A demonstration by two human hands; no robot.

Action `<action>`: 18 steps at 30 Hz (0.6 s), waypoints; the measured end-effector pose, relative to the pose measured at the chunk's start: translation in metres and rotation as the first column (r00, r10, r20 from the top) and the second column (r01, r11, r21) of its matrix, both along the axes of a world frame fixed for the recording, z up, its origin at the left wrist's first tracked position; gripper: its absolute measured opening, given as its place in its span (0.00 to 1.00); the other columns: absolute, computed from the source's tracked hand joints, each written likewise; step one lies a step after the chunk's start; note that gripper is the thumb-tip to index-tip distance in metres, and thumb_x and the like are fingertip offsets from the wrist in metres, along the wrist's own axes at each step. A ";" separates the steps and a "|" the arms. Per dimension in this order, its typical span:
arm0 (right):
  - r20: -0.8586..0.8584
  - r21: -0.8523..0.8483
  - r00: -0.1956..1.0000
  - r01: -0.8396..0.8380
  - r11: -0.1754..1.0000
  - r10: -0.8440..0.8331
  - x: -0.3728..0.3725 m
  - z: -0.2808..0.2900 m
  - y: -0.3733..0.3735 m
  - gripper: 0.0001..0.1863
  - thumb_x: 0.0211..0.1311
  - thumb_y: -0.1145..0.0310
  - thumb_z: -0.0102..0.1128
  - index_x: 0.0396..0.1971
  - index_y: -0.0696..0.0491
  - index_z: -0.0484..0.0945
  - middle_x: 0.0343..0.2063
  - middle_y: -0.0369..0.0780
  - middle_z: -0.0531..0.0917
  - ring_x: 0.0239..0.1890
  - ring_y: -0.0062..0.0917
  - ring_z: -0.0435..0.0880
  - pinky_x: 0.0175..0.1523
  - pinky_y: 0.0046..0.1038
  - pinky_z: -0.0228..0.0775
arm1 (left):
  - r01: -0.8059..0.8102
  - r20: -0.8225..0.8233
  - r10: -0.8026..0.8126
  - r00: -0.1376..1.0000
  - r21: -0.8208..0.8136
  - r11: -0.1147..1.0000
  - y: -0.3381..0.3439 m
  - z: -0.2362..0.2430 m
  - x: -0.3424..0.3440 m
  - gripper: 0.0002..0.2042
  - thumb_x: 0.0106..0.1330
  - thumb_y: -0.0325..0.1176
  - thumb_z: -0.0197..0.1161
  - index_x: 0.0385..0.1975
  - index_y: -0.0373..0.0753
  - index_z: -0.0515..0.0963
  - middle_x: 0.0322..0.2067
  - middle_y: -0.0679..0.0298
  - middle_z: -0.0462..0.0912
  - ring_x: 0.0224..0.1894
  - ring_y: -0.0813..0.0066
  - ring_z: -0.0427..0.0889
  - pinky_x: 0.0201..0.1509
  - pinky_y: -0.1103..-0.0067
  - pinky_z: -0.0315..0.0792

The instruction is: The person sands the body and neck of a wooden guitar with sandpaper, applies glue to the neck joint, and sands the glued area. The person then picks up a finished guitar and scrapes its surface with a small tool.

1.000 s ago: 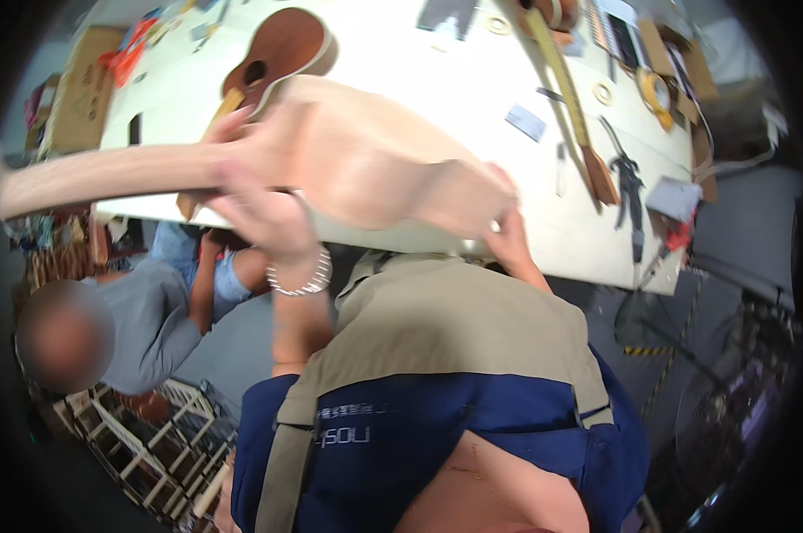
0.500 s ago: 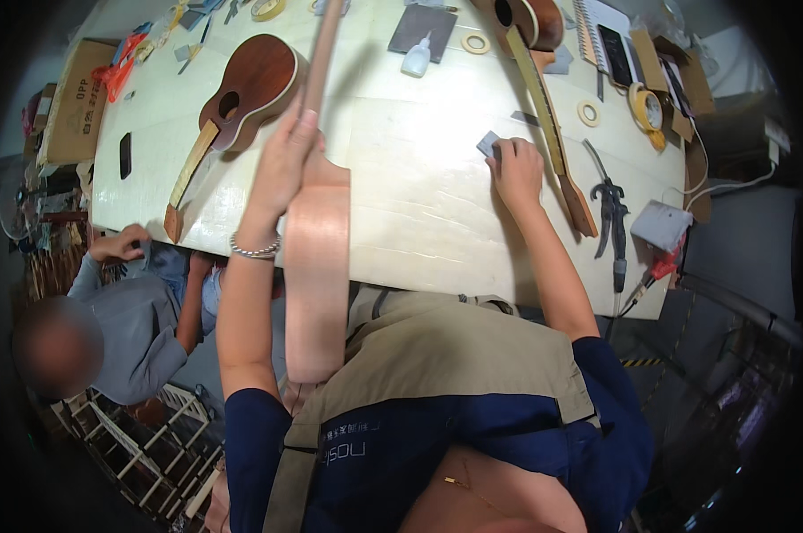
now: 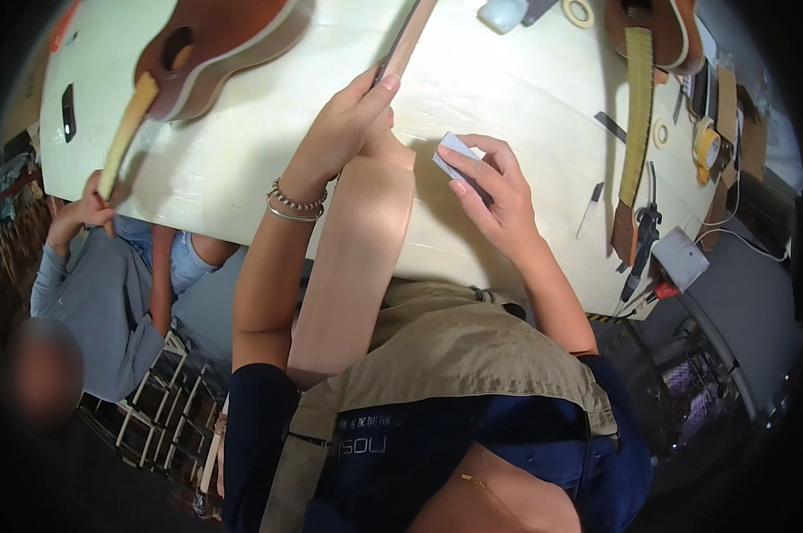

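Observation:
An unfinished pale wooden ukulele (image 3: 346, 263) rests on its edge against my apron, its side facing up and its neck pointing away from me. My left hand (image 3: 348, 129) is closed round that neck where it meets the body. My right hand (image 3: 495, 191) holds a small grey block (image 3: 455, 144), perhaps a sanding block, pinched between thumb and fingers just to the right of the neck's heel, apart from the wood.
The white table (image 3: 499, 80) bears reddish-brown ukuleles (image 3: 215, 58) at both sides, tape rolls (image 3: 578, 12), a black air gun (image 3: 646, 223), a blade (image 3: 588, 210) and a grey box (image 3: 679, 256). A seated co-worker (image 3: 95, 315) at left has a hand (image 3: 86, 204) by a ukulele's yellow neck.
The pale ukulele swung from sideways to pointing away from me. My right hand let go of it and took the grey block, bringing it leftward toward the neck. The co-worker's hand rose.

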State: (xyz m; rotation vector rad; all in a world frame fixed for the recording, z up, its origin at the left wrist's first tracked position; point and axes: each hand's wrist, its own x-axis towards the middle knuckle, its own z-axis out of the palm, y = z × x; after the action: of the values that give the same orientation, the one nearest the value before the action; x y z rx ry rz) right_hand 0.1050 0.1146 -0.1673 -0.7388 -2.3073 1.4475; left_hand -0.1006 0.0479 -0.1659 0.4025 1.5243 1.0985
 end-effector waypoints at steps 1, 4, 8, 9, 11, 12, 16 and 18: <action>-0.009 0.064 1.000 -0.002 0.998 0.003 -0.007 -0.001 -0.001 0.16 0.53 0.72 0.58 0.44 0.46 0.79 0.44 0.42 0.72 0.39 0.29 0.76 0.39 0.24 0.70 | 0.010 -0.020 -0.010 1.000 0.017 1.000 -0.001 -0.004 -0.003 0.23 0.64 0.46 0.50 0.50 0.34 0.69 0.22 0.71 0.68 0.26 0.85 0.66 0.31 0.87 0.63; 0.007 0.128 1.000 -0.005 0.992 0.004 -0.017 -0.007 -0.001 0.17 0.50 0.75 0.61 0.42 0.46 0.80 0.48 0.43 0.72 0.40 0.30 0.76 0.38 0.26 0.70 | -0.011 0.038 0.011 0.999 0.002 1.000 -0.002 -0.001 -0.008 0.22 0.64 0.46 0.51 0.49 0.34 0.70 0.22 0.72 0.68 0.27 0.86 0.66 0.31 0.87 0.63; -0.086 0.055 0.989 -0.116 0.992 0.120 -0.024 -0.019 0.002 0.17 0.49 0.75 0.60 0.42 0.47 0.80 0.49 0.40 0.74 0.36 0.26 0.74 0.34 0.24 0.68 | -0.032 0.041 0.028 0.999 0.088 0.996 -0.005 -0.005 -0.009 0.19 0.65 0.45 0.51 0.44 0.34 0.72 0.23 0.72 0.67 0.27 0.87 0.65 0.30 0.86 0.62; -0.142 0.011 0.975 -0.171 0.985 0.170 -0.025 -0.023 0.002 0.18 0.48 0.76 0.61 0.42 0.47 0.80 0.48 0.39 0.75 0.34 0.25 0.74 0.32 0.23 0.66 | -0.033 0.030 0.031 0.999 0.081 0.996 -0.005 -0.004 -0.009 0.19 0.65 0.45 0.52 0.44 0.34 0.72 0.22 0.72 0.67 0.27 0.87 0.64 0.30 0.86 0.61; -0.072 0.144 0.977 -0.191 0.971 0.203 -0.032 -0.021 0.004 0.18 0.46 0.76 0.61 0.42 0.48 0.80 0.46 0.36 0.77 0.29 0.24 0.71 0.30 0.23 0.64 | -0.032 0.005 0.031 0.999 0.066 0.997 -0.004 -0.001 -0.009 0.20 0.64 0.45 0.52 0.44 0.33 0.72 0.22 0.72 0.67 0.27 0.87 0.64 0.30 0.86 0.61; -0.035 0.210 0.976 -0.204 0.956 0.216 -0.037 -0.017 0.006 0.19 0.45 0.76 0.61 0.41 0.48 0.80 0.45 0.34 0.78 0.27 0.24 0.70 0.29 0.23 0.63 | -0.034 0.024 0.033 0.999 0.058 0.998 -0.004 -0.004 -0.012 0.21 0.64 0.46 0.53 0.45 0.33 0.71 0.23 0.72 0.67 0.28 0.87 0.64 0.31 0.86 0.61; -0.002 0.232 0.957 -0.282 0.931 0.291 -0.036 -0.011 0.014 0.18 0.44 0.76 0.62 0.40 0.48 0.80 0.44 0.32 0.78 0.24 0.25 0.69 0.29 0.22 0.64 | -0.061 0.037 0.060 0.997 0.013 0.998 -0.007 -0.010 -0.009 0.25 0.63 0.47 0.54 0.50 0.31 0.68 0.26 0.70 0.69 0.31 0.85 0.66 0.35 0.86 0.62; -0.011 0.220 0.949 -0.305 0.927 0.314 -0.038 -0.012 0.021 0.18 0.44 0.76 0.62 0.39 0.47 0.80 0.43 0.32 0.79 0.25 0.26 0.69 0.29 0.22 0.64 | -0.066 0.021 0.066 0.998 0.029 0.997 -0.005 -0.011 -0.010 0.27 0.63 0.48 0.54 0.52 0.30 0.67 0.29 0.68 0.70 0.33 0.84 0.66 0.37 0.86 0.63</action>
State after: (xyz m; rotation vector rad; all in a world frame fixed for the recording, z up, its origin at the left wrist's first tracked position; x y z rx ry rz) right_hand 0.0667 0.1360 -0.1788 -0.2843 -2.5793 1.2848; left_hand -0.1110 0.0433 -0.1773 0.3619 1.5141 1.1743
